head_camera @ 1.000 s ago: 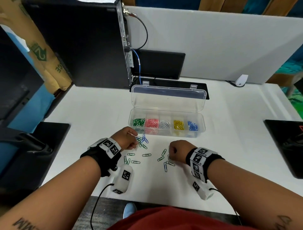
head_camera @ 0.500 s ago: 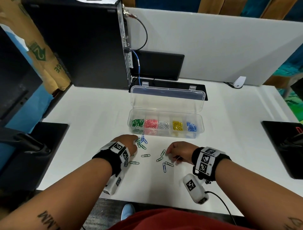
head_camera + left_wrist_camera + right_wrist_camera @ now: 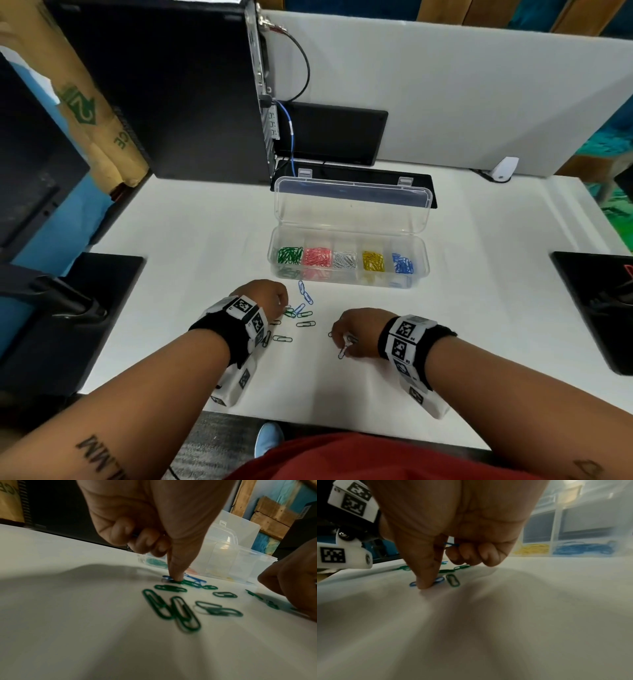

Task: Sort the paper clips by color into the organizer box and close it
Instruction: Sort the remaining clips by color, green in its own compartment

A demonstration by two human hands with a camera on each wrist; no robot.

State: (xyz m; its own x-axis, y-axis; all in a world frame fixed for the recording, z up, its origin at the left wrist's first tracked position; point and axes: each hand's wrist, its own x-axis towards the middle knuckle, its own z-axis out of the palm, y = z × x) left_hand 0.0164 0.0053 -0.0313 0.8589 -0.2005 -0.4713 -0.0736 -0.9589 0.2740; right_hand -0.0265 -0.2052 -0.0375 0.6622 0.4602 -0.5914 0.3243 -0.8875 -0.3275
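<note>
Left hand (image 3: 265,298) pinching a green clip (image 3: 189,583) against the desk (image 3: 205,222), right hand (image 3: 356,334) pinching a blue clip (image 3: 441,580), organizer box (image 3: 347,279) open behind.

Hidden under the left hand (image 3: 265,297) in the head view: whichever clips (image 3: 297,311) its fingers touch, plus part of the green ones below the wristband. Blurred in the right wrist view: the organizer (image 3: 583,534) and its yellow and blue compartments, no single clip distinguishable; covered at mid-length by a fingertip (image 3: 426,584), a blue clip (image 3: 440,579). Too small to tell in both wrist views: the bits of blue poking from the curled fingers.
</note>
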